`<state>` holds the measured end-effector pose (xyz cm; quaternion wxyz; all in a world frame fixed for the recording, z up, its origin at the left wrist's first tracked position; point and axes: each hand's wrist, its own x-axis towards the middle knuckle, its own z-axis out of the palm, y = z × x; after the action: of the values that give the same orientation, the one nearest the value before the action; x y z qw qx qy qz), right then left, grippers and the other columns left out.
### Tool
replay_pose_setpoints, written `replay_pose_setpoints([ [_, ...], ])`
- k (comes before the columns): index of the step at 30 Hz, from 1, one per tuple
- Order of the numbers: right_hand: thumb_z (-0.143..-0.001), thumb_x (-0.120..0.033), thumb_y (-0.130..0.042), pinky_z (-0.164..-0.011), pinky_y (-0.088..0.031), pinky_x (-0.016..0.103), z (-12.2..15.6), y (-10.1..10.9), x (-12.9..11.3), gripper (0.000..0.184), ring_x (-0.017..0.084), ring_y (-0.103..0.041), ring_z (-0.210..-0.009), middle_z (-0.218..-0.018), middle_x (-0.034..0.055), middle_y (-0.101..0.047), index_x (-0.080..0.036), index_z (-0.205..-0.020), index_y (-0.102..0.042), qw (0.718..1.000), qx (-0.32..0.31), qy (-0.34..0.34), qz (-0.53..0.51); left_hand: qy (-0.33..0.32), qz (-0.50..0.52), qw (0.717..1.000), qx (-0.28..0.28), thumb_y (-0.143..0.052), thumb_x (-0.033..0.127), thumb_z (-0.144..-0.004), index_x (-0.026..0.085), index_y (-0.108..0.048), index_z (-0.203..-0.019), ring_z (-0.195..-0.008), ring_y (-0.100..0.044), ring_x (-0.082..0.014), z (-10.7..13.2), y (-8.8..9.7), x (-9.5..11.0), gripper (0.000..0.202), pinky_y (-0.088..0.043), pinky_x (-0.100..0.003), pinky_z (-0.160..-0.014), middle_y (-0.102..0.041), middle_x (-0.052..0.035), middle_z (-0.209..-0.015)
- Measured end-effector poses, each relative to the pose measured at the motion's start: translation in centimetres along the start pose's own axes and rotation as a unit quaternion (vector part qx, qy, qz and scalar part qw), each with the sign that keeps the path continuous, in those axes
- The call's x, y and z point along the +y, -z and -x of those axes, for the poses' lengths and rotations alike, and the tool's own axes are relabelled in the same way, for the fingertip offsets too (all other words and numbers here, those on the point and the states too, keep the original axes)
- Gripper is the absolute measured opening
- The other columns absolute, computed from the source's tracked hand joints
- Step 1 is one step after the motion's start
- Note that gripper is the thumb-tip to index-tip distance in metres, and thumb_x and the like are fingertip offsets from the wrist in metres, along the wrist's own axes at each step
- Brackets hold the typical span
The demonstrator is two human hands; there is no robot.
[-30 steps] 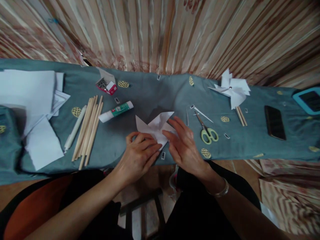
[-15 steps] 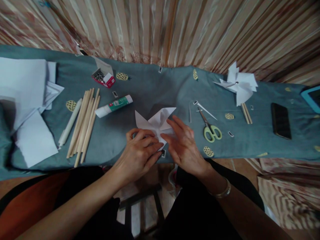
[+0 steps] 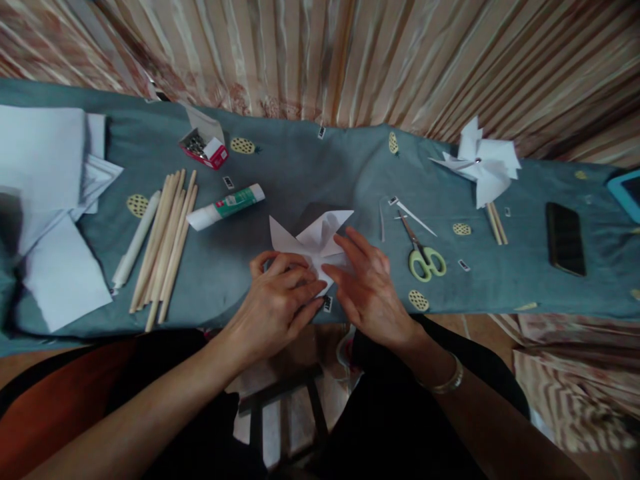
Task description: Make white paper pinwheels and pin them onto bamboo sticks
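Note:
Between my hands lies a white paper pinwheel point(image 3: 318, 237), its pointed blades folded up towards the middle. My left hand point(image 3: 283, 297) is closed over its left and near side, fingers curled and pressing the folds. At the right side, my right hand point(image 3: 373, 290) has thumb and fingers around a blade; part of that blade is hidden behind the fingers. A glue stick point(image 3: 227, 208) lies to the left of the pinwheel. Scissors with green handles point(image 3: 423, 257) rest to the right, beside thin paper offcuts point(image 3: 417, 221).
On the left are wooden sticks point(image 3: 165, 247), a white candle-like tube point(image 3: 136, 243) and paper sheets point(image 3: 45, 160). Behind the glue stick stands an open red box point(image 3: 205, 148) of small metal pieces. A pinwheel on sticks point(image 3: 483, 163), a phone point(image 3: 565, 238) and a blue-edged device point(image 3: 625, 193) lie right.
The camera view has shifted slightly. Both hands stay on the paper pinwheel in nearly the same pose.

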<state>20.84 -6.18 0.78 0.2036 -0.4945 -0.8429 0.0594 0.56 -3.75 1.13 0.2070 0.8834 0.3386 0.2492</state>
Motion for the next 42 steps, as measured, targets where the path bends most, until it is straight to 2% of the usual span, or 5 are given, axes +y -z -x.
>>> replay_pose_setpoints([
  [22,-0.086,-0.009,-0.044,-0.108,-0.035,0.056,-0.8,0.2,0.0,0.037,0.031,-0.021,-0.147,-0.152,0.0103,-0.036,-0.021,-0.117,-0.059,1.000,-0.016,0.006,-0.008,0.005,-0.013,1.000,-0.018,-0.052,0.025,-0.094,0.023,-0.068,-0.103,-0.108,-0.057,-0.0272,0.0,0.2,0.3,0.018,-0.031,-0.052,-0.095,-0.072,-0.0020,-0.097],
  [27,-0.087,-0.009,-0.044,-0.110,-0.032,0.057,-0.9,0.1,0.2,0.043,0.030,-0.018,-0.148,-0.154,0.0066,-0.033,-0.025,-0.125,-0.055,1.000,-0.028,0.000,-0.007,0.017,-0.014,1.000,-0.022,-0.052,0.024,-0.094,0.023,-0.068,-0.104,-0.109,-0.057,-0.0262,-0.1,0.3,0.4,0.019,-0.031,-0.052,-0.097,-0.071,-0.0012,-0.097],
  [34,-0.091,-0.012,-0.041,-0.110,-0.031,0.056,-1.2,-0.2,0.1,0.037,0.031,-0.016,-0.148,-0.154,0.0119,-0.033,-0.020,-0.123,-0.057,0.999,-0.049,-0.001,0.010,0.002,-0.012,1.000,-0.009,-0.054,0.026,-0.093,0.023,-0.069,-0.102,-0.106,-0.057,-0.0269,0.0,-0.2,0.0,0.017,-0.031,-0.052,-0.094,-0.072,-0.0029,-0.095],
  [38,-0.088,-0.011,-0.043,-0.111,-0.030,0.056,-1.3,0.0,0.3,0.040,0.031,-0.012,-0.149,-0.155,0.0155,-0.030,-0.016,-0.125,-0.055,0.997,-0.070,0.011,0.011,-0.005,-0.003,1.000,0.010,-0.056,0.029,-0.092,0.023,-0.068,-0.104,-0.104,-0.058,-0.0259,-0.2,0.4,0.1,0.018,-0.034,-0.052,-0.093,-0.073,-0.0024,-0.095],
  [42,-0.079,-0.009,-0.050,-0.112,-0.029,0.056,-1.5,0.1,0.6,0.047,0.032,-0.011,-0.149,-0.158,0.0132,-0.026,-0.017,-0.125,-0.056,0.997,-0.069,0.019,-0.006,0.076,0.049,0.994,0.060,-0.060,0.038,-0.089,0.025,-0.070,-0.106,-0.105,-0.058,-0.0264,-0.2,2.0,-0.8,0.024,-0.043,-0.048,-0.089,-0.071,-0.0042,-0.098],
])
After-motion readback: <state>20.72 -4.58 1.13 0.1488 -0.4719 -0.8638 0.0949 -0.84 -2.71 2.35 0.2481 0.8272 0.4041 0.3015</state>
